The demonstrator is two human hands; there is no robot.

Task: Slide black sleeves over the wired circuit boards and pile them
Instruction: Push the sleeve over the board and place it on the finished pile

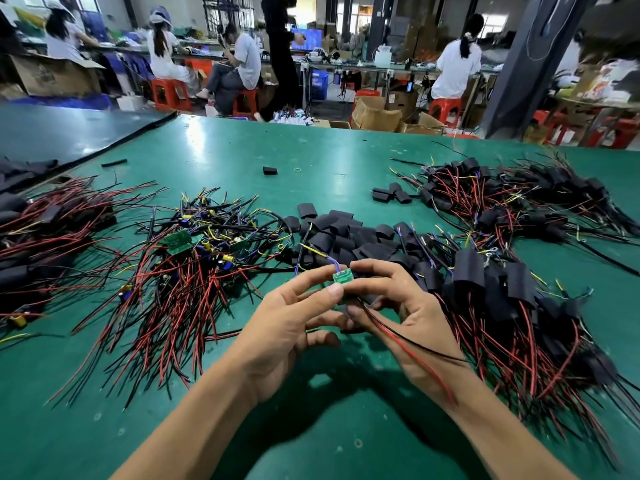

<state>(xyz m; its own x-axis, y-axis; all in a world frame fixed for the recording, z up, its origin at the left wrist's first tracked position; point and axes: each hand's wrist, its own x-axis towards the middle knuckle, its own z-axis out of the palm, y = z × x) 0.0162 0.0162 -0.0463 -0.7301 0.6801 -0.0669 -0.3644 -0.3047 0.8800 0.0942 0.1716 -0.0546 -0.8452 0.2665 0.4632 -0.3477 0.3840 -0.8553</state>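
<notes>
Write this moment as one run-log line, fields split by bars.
left hand: pinches circuit board | right hand: grips same board | wires: trail over right wrist | loose sleeves: behind hands | sleeved pile: right

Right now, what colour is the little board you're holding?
The board is green; the head view shows it best.
</notes>
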